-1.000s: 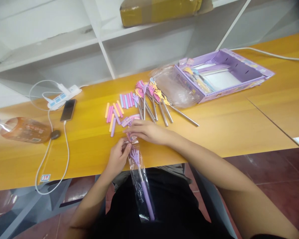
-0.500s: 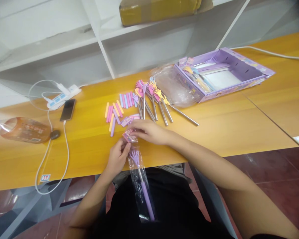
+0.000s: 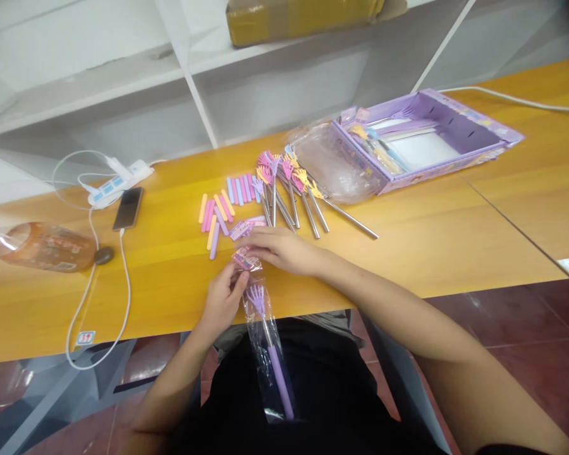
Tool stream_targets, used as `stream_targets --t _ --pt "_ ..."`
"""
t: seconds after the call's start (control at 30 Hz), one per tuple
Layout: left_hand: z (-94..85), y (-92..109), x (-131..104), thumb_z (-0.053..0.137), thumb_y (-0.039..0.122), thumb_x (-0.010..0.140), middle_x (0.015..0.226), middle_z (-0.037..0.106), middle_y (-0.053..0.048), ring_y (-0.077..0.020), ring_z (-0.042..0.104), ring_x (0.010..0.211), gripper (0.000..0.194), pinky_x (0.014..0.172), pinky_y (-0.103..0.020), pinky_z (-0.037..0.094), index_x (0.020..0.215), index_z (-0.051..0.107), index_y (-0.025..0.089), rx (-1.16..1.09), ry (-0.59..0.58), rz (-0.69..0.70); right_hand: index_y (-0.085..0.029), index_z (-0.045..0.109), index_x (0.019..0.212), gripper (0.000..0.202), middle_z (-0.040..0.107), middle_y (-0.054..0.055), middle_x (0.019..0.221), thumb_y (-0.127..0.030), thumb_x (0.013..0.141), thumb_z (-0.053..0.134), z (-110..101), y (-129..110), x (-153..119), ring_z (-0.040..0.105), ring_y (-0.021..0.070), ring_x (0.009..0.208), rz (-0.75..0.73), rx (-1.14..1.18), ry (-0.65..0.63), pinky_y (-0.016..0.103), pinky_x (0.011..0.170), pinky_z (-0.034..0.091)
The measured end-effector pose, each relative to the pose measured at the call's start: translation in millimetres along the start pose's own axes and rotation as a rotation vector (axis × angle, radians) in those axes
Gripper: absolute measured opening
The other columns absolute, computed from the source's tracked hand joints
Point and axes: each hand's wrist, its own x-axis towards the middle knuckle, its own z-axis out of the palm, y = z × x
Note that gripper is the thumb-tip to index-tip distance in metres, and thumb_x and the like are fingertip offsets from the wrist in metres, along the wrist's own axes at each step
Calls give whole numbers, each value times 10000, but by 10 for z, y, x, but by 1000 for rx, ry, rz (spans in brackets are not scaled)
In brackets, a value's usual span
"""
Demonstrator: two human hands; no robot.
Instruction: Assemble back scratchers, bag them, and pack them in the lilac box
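A purple back scratcher (image 3: 279,382) lies inside a clear plastic bag (image 3: 262,379) that hangs over the table's front edge toward my lap. My left hand (image 3: 222,298) is closed, pinching the bag's upper end between thumb and fingers. At the top of the bag sits a small pink printed card (image 3: 244,258). My right hand (image 3: 287,249) reaches over from the right, its fingers closed at the card's upper right edge; its fingertips are partly hidden. Just beyond it lie more printed cards (image 3: 241,230) and a pile of back scratchers (image 3: 291,183) with metal rods and colourful hand-shaped heads.
Several coloured handle sleeves (image 3: 220,215) lie left of the pile. At the back right stands a purple display box (image 3: 474,129) beside clear plastic bags (image 3: 336,167). On the left are a phone (image 3: 128,208), a power strip (image 3: 121,183), cables and an orange bottle (image 3: 47,246).
My right fingers have shifted slightly left over the card. My left hand and the bagged back scratcher stay almost where they were.
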Motion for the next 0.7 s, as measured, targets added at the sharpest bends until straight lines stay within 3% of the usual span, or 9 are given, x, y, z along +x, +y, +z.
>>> stream_targets --t 0.2,0.3,0.4,0.53,0.7 --pt "8 -31 5 630 565 1085 1166 825 -99 -272 805 1040 392 898 -361 621 1249 722 221 -15 5 -1 -244 728 1453 349 750 111 1240 -226 1168 526 -24 14 1 704 238 1174 -27 -55 -105 414 1044 589" --pt "8 -39 2 625 548 1093 1170 821 -97 -269 805 1039 371 914 -363 615 1230 728 218 -16 4 1 -251 714 1467 360 737 106 1236 -229 1171 510 -19 14 -8 700 238 1170 -36 -81 -111 398 1023 585" --pt "7 -31 -2 625 532 1098 1171 819 -89 -262 806 1038 350 914 -362 612 1231 722 223 -19 0 -2 -232 671 1477 341 758 79 1132 -236 1144 593 -10 8 -21 721 222 1047 45 -56 -76 363 951 581" --pt "11 -12 -5 629 536 1095 1158 826 -90 -269 811 1072 338 915 -359 614 1159 721 218 -42 4 -9 -209 682 1273 205 786 40 1028 -259 1080 729 -18 6 -29 729 189 900 174 -11 -28 312 844 555" --pt "17 5 -6 631 557 1090 1189 828 -97 -263 815 1060 354 936 -370 622 1150 706 217 -71 3 -14 -216 700 1181 110 807 53 1079 -259 1083 727 -44 5 -20 742 189 958 130 -61 -30 310 873 549"
